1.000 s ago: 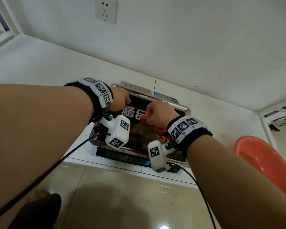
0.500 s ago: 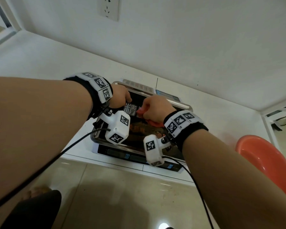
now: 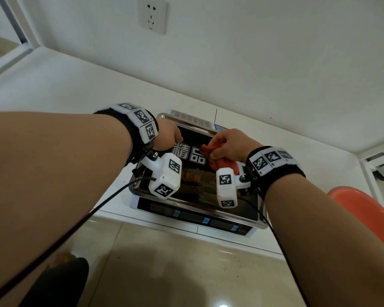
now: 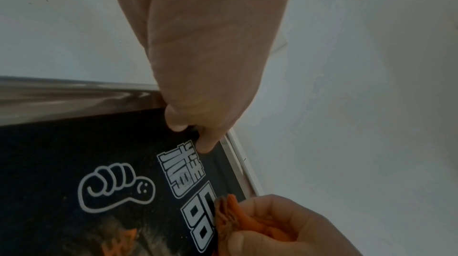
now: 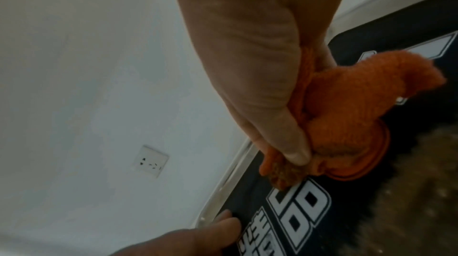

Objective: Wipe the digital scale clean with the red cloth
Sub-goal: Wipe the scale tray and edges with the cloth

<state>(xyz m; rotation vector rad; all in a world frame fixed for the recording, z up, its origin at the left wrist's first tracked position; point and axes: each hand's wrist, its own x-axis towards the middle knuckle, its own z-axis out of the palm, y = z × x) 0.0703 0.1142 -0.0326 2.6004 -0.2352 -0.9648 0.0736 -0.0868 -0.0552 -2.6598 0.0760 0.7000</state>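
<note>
The digital scale (image 3: 193,218) sits on a white ledge, its steel tray (image 3: 142,191) covered by a black printed sheet (image 3: 197,187). My right hand (image 3: 228,145) grips the bunched red cloth (image 3: 222,165) and holds it against the sheet near the tray's far edge. In the right wrist view the thumb pins the cloth (image 5: 347,107) against the curled fingers. My left hand (image 3: 167,138) is at the tray's far left corner. Its thumb and a fingertip (image 4: 205,146) press down on the sheet beside the white characters; the other fingers are hidden.
An orange-red basin (image 3: 364,209) stands to the right of the scale. The white wall with a socket (image 3: 152,15) rises close behind the ledge (image 3: 53,89). Glossy floor tiles (image 3: 186,273) and a dark shoe (image 3: 62,282) lie below the ledge's front edge.
My right hand has dragged the cloth from the sheet's middle toward the far edge and a little to the right. My left hand has stayed at the far left corner.
</note>
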